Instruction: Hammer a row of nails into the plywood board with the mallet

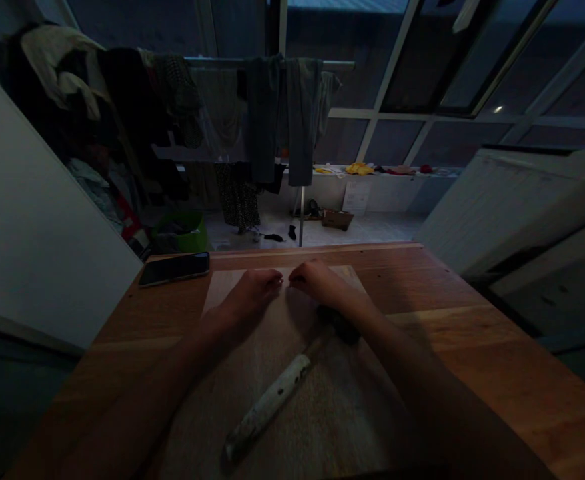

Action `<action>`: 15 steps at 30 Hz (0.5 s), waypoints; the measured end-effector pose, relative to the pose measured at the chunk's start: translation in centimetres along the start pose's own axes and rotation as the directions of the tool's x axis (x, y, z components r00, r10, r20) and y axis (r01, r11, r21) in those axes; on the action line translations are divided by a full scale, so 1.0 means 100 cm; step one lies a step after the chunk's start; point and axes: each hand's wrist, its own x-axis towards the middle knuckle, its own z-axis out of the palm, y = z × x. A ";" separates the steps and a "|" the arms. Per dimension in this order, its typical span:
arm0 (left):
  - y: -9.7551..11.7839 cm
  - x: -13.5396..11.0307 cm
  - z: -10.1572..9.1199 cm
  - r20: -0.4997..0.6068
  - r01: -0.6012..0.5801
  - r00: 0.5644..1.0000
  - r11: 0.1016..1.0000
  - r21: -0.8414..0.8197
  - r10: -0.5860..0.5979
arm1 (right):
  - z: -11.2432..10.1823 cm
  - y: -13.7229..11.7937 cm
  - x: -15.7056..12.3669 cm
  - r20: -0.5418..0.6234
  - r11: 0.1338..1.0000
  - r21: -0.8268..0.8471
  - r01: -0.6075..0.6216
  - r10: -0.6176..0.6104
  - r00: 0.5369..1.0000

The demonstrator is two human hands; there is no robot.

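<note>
My left hand (261,285) and my right hand (314,279) are close together over the far part of a pale wooden board (252,373). The fingers of both are pinched, thumb against fingertips, with a narrow gap between the hands. Whatever they hold, if anything, is too small and dark to make out. On the board lies a hammer-like tool, its worn whitish grip (267,407) pointing toward me. Its dark head (340,325) is partly covered by my right forearm.
The board rests on a brown wooden table (452,333). A phone (175,269) lies at the table's far left corner. White panels (37,200) flank the table. Beyond its far edge are a rack with hanging clothes (262,120) and a green basket (192,233). The light is dim.
</note>
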 end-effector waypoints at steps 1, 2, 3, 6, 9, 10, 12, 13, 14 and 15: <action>0.001 0.001 0.002 0.008 0.000 1.000 1.000 -0.011 0.000 | 0.002 -0.002 0.002 0.009 1.000 0.007 -0.002 0.002 1.000; 0.001 0.002 0.004 0.000 0.002 1.000 1.000 -0.022 -0.002 | 0.003 -0.005 0.003 0.007 1.000 0.009 -0.006 0.006 1.000; 0.002 0.002 0.004 -0.022 0.002 1.000 1.000 -0.028 -0.003 | 0.003 -0.006 0.002 -0.001 1.000 0.010 -0.008 0.008 1.000; 0.004 -0.004 -0.004 -0.092 -0.020 0.996 0.999 -0.036 0.016 | -0.001 -0.013 -0.006 -0.043 0.998 0.054 0.021 -0.019 0.999; 0.009 -0.016 -0.021 -0.085 -0.067 0.994 0.997 -0.043 0.063 | -0.008 -0.022 -0.019 -0.063 0.988 0.127 0.082 -0.075 0.995; 0.012 -0.021 -0.027 -0.058 -0.080 0.995 0.996 -0.043 0.077 | -0.010 -0.026 -0.023 -0.065 0.985 0.140 0.097 -0.088 0.994; 0.016 -0.032 -0.038 0.008 -0.094 0.995 0.995 -0.028 0.095 | -0.013 -0.034 -0.031 -0.087 0.980 0.158 0.119 -0.106 0.991; 0.018 -0.038 -0.044 0.034 -0.096 0.995 0.995 -0.012 0.097 | -0.014 -0.037 -0.035 -0.103 0.976 0.176 0.125 -0.108 0.989; 0.018 -0.044 -0.049 0.049 -0.095 0.994 0.995 0.008 0.094 | -0.016 -0.039 -0.040 -0.120 0.968 0.214 0.128 -0.104 0.987; 0.018 -0.051 -0.053 0.051 -0.092 0.995 0.995 0.031 0.090 | -0.018 -0.040 -0.046 -0.136 0.954 0.271 0.129 -0.095 0.986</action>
